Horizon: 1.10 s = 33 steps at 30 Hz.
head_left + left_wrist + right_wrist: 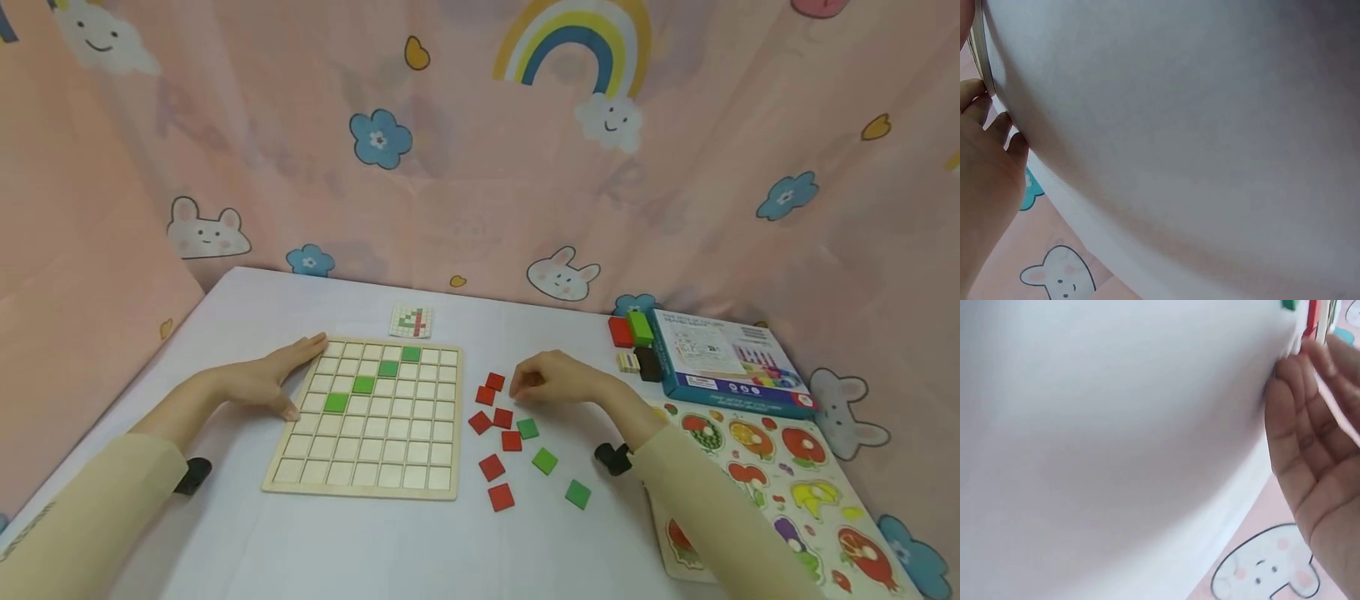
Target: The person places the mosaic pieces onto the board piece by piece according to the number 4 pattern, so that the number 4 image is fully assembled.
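1. While the pale grid board lies on the left part of the white desk, four green tiles sit in its cells, in a slant rising away to the right.
2. The left hand has a wide grip, thumb and fingers spread along the board's left edge.
3. The right hand is just beside the loose red tiles, its grip narrow with fingers bent; I cannot tell whether it holds anything. Three loose green tiles lie nearer the wearer.
4. Beyond the board's far edge lies a small pattern card. At far right are a blue box, red, green and black blocks just beside it, and a fruit puzzle.
5. The right sleeve crosses the fruit puzzle and hides part of it; the hand covers the desk beneath.
6. The left wrist view shows the board's rim edge-on against the fingers, but none of the tiles. The right wrist view shows the palm side, hidden from the head camera, though the fingertips are blurred there.
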Each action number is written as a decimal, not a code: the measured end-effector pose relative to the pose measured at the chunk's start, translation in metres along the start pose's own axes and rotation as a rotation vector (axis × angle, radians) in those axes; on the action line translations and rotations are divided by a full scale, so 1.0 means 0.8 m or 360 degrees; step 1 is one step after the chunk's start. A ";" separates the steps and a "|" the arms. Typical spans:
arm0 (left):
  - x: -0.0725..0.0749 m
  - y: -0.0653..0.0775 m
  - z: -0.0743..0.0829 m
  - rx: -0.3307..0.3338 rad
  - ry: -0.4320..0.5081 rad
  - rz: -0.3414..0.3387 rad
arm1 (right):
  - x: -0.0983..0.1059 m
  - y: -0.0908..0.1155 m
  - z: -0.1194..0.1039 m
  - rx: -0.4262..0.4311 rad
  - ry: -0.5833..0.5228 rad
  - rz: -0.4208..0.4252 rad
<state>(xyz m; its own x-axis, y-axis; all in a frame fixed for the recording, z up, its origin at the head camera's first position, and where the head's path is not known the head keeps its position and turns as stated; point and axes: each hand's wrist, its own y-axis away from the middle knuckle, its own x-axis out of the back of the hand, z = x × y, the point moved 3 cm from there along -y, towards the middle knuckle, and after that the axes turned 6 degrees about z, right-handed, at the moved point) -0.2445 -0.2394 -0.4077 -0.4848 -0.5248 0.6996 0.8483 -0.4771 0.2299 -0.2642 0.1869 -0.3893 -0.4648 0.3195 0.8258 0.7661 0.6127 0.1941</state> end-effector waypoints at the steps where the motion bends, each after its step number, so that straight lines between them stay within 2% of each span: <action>1: 0.000 0.000 0.000 -0.0003 0.0000 0.0000 | 0.000 0.003 0.003 0.0011 -0.0011 -0.0037; 5: 0.000 0.000 -0.001 -0.0005 0.0002 0.0003 | -0.004 0.013 0.011 -0.0024 -0.0136 -0.0173; 10: -0.001 -0.001 -0.003 -0.0006 0.0011 -0.0001 | -0.011 0.019 0.013 -0.0113 -0.0235 -0.0245; 27: 0.000 -0.001 -0.002 0.0000 0.0002 0.0006 | -0.011 0.017 0.011 -0.0067 -0.0199 -0.0132; 33: -0.001 -0.001 -0.003 0.0004 -0.0008 0.0010 | 0.000 0.008 0.012 -0.0069 -0.0321 -0.0037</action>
<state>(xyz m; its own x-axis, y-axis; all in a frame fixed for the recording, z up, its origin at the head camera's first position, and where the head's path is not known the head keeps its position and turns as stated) -0.2451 -0.2398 -0.4101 -0.4785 -0.5242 0.7044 0.8517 -0.4721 0.2272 -0.2634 0.1977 -0.3931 -0.5589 0.4467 0.6986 0.7704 0.5913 0.2382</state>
